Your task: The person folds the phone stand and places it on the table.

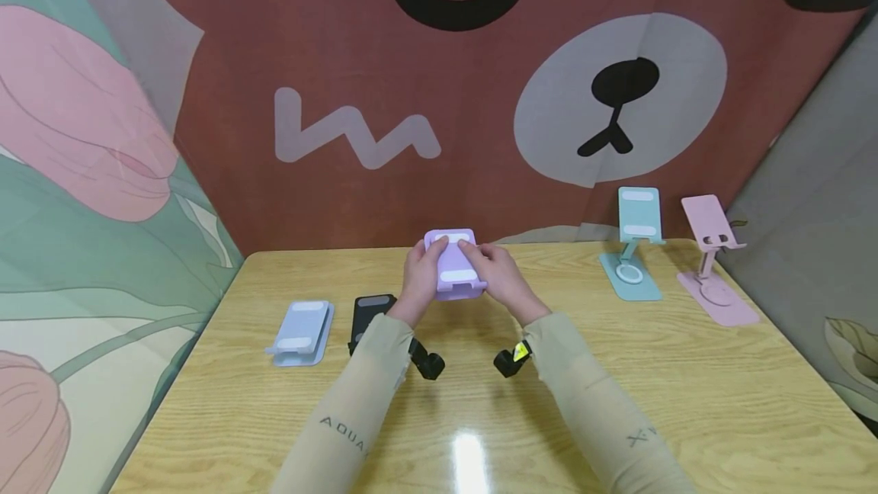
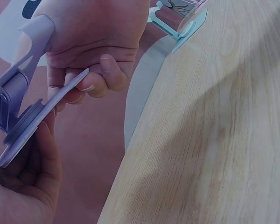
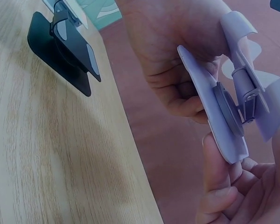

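A purple folding phone stand [image 1: 456,259] is held up above the back of the table. My left hand [image 1: 420,280] grips its left side and my right hand [image 1: 506,279] its right side, both thumbs on the front plate. In the left wrist view the stand's base plate [image 2: 60,100] and hinge show side-on, partly folded, with a gap between base and upper plate. Fingertips of both hands touch the base from behind. The right wrist view shows a round disc [image 3: 228,109] on the base's inner face, beside the hinge.
On the wooden table [image 1: 439,410], a light blue folded stand [image 1: 302,332] and a black folded stand [image 1: 370,317] lie left. A teal stand [image 1: 639,216] and a pink stand [image 1: 716,299] stand unfolded at back right. A printed curtain [image 1: 473,136] hangs behind.
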Available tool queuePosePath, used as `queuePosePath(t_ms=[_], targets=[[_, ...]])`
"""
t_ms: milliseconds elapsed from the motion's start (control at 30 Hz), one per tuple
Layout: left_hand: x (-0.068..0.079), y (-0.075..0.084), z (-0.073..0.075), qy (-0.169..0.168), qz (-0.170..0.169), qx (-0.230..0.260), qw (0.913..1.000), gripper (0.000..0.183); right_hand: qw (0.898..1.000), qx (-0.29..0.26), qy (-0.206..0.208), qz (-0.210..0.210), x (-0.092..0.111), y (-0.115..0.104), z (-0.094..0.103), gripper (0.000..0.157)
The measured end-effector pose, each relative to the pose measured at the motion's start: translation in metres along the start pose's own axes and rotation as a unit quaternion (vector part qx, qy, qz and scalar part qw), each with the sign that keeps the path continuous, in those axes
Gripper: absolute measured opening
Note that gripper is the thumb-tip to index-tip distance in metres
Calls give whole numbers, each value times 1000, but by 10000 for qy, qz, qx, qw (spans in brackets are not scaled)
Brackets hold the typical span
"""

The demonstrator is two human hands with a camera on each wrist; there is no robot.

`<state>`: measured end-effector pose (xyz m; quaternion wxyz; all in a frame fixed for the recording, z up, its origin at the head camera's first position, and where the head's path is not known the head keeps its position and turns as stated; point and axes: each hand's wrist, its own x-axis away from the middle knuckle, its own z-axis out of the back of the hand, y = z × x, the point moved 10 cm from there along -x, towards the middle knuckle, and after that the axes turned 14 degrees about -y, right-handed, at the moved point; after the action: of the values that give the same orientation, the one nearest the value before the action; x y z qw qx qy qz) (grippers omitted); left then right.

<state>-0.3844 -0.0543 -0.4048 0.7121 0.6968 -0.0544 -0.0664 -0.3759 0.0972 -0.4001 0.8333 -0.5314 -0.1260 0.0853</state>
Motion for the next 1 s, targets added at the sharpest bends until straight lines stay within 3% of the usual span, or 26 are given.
queuePosePath(t_ms=[400, 733, 1000], targets=[[2, -2, 2, -24, 13, -1, 10000, 51, 10000, -59, 56, 44, 0, 2, -4, 76], [1, -4, 4, -5, -81, -25, 10000, 47, 9997, -122, 114, 150, -1, 0, -5, 66], [1, 1, 6, -59, -96, -374, 9992, 46, 9994, -282, 146, 114, -1, 4, -5, 63]])
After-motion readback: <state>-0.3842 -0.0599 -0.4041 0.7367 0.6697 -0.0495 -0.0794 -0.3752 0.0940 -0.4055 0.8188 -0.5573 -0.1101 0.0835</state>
